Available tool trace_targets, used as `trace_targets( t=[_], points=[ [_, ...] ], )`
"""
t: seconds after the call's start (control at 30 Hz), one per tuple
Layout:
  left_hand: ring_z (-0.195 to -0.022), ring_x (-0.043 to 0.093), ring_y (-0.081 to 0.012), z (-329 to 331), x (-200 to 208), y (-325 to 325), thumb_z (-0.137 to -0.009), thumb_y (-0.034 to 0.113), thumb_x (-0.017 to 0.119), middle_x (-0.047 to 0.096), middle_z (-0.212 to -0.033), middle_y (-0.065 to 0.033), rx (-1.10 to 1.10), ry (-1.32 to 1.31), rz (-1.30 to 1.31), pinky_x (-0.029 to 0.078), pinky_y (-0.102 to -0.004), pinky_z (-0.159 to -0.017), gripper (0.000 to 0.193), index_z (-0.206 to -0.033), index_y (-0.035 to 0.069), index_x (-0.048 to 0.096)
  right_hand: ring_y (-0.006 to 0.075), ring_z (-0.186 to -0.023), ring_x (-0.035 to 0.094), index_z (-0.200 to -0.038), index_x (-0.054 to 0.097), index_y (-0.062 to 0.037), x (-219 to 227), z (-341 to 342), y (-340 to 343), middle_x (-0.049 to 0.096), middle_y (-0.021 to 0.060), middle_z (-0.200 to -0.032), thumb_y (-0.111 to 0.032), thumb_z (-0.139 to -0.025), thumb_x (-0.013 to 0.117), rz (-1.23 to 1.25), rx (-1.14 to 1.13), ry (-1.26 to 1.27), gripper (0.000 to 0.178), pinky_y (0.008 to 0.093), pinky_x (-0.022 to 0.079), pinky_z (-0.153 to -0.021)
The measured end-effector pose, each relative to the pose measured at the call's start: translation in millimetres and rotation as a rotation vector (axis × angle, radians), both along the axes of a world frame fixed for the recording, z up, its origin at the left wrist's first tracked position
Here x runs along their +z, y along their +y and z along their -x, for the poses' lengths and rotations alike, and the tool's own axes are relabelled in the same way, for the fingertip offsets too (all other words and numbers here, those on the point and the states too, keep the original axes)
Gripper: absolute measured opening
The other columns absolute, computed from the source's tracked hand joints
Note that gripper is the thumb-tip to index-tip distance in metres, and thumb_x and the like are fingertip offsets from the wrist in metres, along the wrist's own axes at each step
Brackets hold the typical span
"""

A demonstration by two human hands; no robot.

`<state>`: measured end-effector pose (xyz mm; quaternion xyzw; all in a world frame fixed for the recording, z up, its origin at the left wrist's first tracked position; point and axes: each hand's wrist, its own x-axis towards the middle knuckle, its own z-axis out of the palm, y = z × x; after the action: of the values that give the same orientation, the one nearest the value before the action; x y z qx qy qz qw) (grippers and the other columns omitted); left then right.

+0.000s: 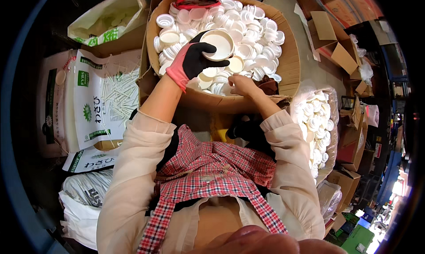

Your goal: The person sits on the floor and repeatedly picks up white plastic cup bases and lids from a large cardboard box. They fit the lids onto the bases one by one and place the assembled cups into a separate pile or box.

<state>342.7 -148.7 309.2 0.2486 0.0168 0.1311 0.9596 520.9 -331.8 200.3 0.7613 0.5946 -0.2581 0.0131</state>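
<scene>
My left hand (195, 61), in a black and pink glove, grips a round white plastic lid (220, 45) by its rim, its hollow side facing up. Under it spreads a heap of white plastic lids (261, 30) in a large cardboard box (290, 55). Bare and curled, my right hand (243, 85) hangs over the near side of the heap with its fingers pressed together. What it holds, if anything, is hidden. Beside it a crumpled dark brown thing (268, 86) lies on the lids at the box's near edge.
A red-rimmed container (197, 0) rests on the lids' far side. To the left are a bag of thin white sticks (121, 94) and an open white sack (108, 21). At right stand a clear bag of white caps (316, 130) and an open carton (335, 44).
</scene>
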Motion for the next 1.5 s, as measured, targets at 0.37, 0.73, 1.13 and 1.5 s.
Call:
trace_targets(
  t=[0.37, 0.73, 1.13, 1.5],
  points=[
    [-0.102, 0.061, -0.027, -3, 34, -17, -0.065, 0.028, 0.085, 0.062, -0.108, -0.0126, 0.69, 0.096, -1.682, 0.049, -0.0339, -0.086, 0.067, -0.119, 0.0, 0.056, 0.0236, -0.108, 0.058, -0.081, 0.055, -0.0066, 117, -19, -1, 0.051, 0.0157, -0.135, -0.008, -0.078, 0.066, -0.88, -0.458, 0.975, 0.012, 0.0363, 0.048, -0.087],
    [-0.106, 0.062, -0.0211, -5, 46, -24, -0.078, 0.029, 0.073, 0.068, -0.112, -0.0075, 0.875, 0.155, -1.928, 0.047, -0.0336, -0.089, 0.042, -0.113, 0.008, 0.066, 0.0288, -0.11, 0.059, -0.128, 0.043, -0.0099, 141, -5, -18, 0.054, 0.0151, -0.128, -0.03, -0.094, 0.056, -0.882, -0.531, 1.673, 0.041, 0.0437, 0.056, -0.084],
    [-0.105, 0.063, -0.0142, -13, 34, -39, -0.081, 0.036, 0.071, 0.068, -0.111, -0.0022, 0.886, 0.137, -1.792, 0.041, -0.0319, -0.099, 0.043, -0.115, 0.01, 0.064, 0.0228, -0.121, 0.047, -0.137, 0.038, -0.008, 160, 38, -13, 0.041, 0.0089, -0.136, -0.013, -0.085, 0.069, -0.878, -0.294, 1.005, 0.06, 0.0338, 0.055, -0.082],
    [-0.105, 0.061, -0.0237, -6, 29, -35, -0.078, 0.033, 0.073, 0.061, -0.124, -0.0079, 0.943, 0.053, -1.974, 0.045, -0.0327, -0.094, 0.054, -0.122, 0.006, 0.058, 0.0124, -0.062, 0.048, -0.12, 0.055, -0.0037, 186, 60, -2, 0.053, 0.0068, -0.092, -0.015, -0.065, 0.084, -1.216, -0.206, 0.192, 0.063, 0.0237, 0.042, -0.053]
  ],
)
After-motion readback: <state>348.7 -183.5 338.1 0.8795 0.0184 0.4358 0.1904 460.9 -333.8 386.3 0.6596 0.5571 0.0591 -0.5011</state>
